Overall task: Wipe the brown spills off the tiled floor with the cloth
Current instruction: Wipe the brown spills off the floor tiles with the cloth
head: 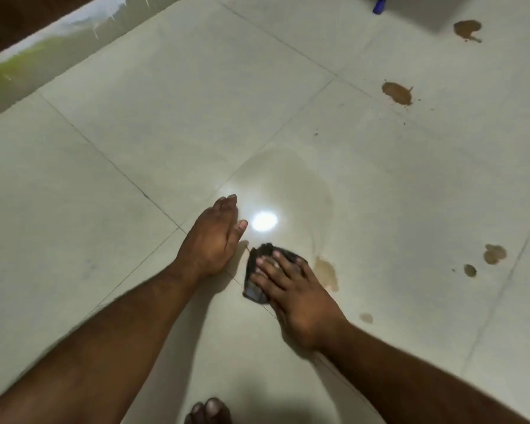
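At about nine o'clock from the cloth, the left hand lies flat on the tiled floor, fingers straight and close together, holding nothing; it looks to be bracing the person's weight. Just beside it, toward three o'clock, the right hand presses down on the cloth with fingers straight and slightly spread, palm over most of it, so only its left edge and top corner show. The cloth is dark, small and crumpled, lying near the middle of the view by a grout line; it reads as soft, light and limp, probably damp, so it should slide easily on the glossy tile and is best driven by a flat palm, not pinched at a corner, which would let it bunch up. Immediately at three o'clock of the cloth sits a pale, thinned brown smear, with a small spot toward five o'clock. A faint wet ring arcs at twelve o'clock. Farther toward three o'clock lie two brown spots, and toward one o'clock two darker puddles, untouched and well apart from the cloth. No containers are visible; a blue object at the top edge is too cropped to identify. Bare toes show at six o'clock.
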